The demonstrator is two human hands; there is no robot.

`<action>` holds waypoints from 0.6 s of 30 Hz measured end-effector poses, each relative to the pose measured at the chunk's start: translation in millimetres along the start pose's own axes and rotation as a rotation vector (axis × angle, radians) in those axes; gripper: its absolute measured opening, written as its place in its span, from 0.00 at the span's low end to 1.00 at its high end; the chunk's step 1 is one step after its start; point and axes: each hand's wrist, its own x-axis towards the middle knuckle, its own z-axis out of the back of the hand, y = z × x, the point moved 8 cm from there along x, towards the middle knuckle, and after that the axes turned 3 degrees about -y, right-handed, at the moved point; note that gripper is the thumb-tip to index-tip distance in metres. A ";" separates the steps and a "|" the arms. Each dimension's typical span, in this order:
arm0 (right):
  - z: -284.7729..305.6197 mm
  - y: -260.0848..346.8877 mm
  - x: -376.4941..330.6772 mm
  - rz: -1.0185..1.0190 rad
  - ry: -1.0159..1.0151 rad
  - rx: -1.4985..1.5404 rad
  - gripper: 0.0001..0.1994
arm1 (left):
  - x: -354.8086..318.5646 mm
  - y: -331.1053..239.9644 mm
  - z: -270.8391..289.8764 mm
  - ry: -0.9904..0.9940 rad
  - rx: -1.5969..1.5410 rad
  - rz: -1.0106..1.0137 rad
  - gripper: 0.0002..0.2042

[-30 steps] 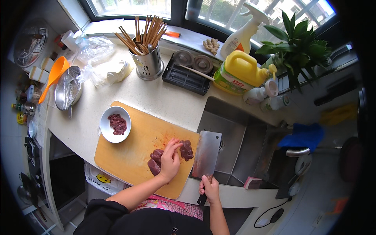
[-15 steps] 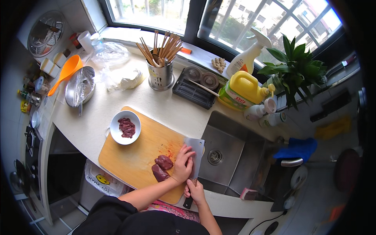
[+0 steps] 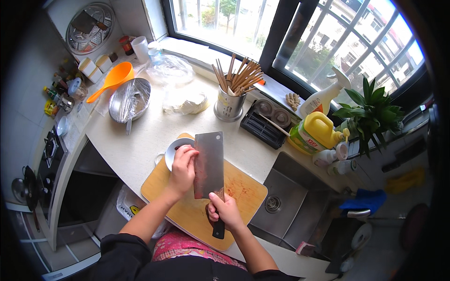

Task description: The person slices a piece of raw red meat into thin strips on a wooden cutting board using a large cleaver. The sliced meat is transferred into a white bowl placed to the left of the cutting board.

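Observation:
My right hand (image 3: 225, 211) is wrapped round the black handle of a cleaver (image 3: 209, 164), whose broad blade is raised over the cutting board with reddish smears on its face. My left hand (image 3: 182, 169) has its fingers bent together at the blade's left edge, above the white bowl (image 3: 171, 151); whatever they hold, if anything, is hidden. The hand covers most of the bowl, and only a bit of dark red meat (image 3: 178, 146) shows inside. Red stains mark the wooden cutting board (image 3: 251, 187). Beneath the right hand, a dark piece is mostly covered.
A steel sink (image 3: 281, 201) lies to the right of the board. Behind stand a steel holder (image 3: 228, 107) of chopsticks, a black tray (image 3: 263, 129) and a yellow jug (image 3: 311, 133). A film-covered metal pan (image 3: 129, 105) and an orange ladle (image 3: 115, 77) are at the left.
The cleaver has moved left and up from the board's right end, still in my right hand. My left hand has left the blade's far face area and come over the bowl. The view has shifted.

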 end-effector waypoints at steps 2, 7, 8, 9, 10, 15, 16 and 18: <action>-6.3 -1.2 3.8 -0.012 -0.022 0.006 0.15 | 1.5 40.2 14.3 0.100 0.013 0.134 0.07; 14.5 7.5 -11.8 -0.017 -0.056 0.054 0.10 | 9.9 66.6 1.9 0.392 0.074 0.064 0.11; 14.8 12.0 -16.0 -0.007 -0.069 0.041 0.11 | 5.2 68.9 -7.0 0.561 0.141 0.032 0.11; 17.2 12.4 -18.8 -0.007 -0.076 0.055 0.11 | -1.6 72.7 -13.5 0.730 0.209 -0.003 0.11; 20.1 14.8 -22.6 -0.002 -0.083 0.066 0.11 | -10.0 73.8 -20.4 0.895 0.275 -0.043 0.11; 38.7 24.7 -54.6 0.025 -0.145 0.111 0.11 | 21.7 30.2 -3.3 0.488 0.187 -0.182 0.10; 47.8 25.6 -62.8 0.033 -0.174 0.099 0.11 | 18.3 15.9 -8.8 0.518 0.117 -0.164 0.10; 70.1 21.5 -77.5 0.052 -0.249 0.067 0.11 | 5.1 -8.8 -23.7 0.569 -0.019 -0.131 0.10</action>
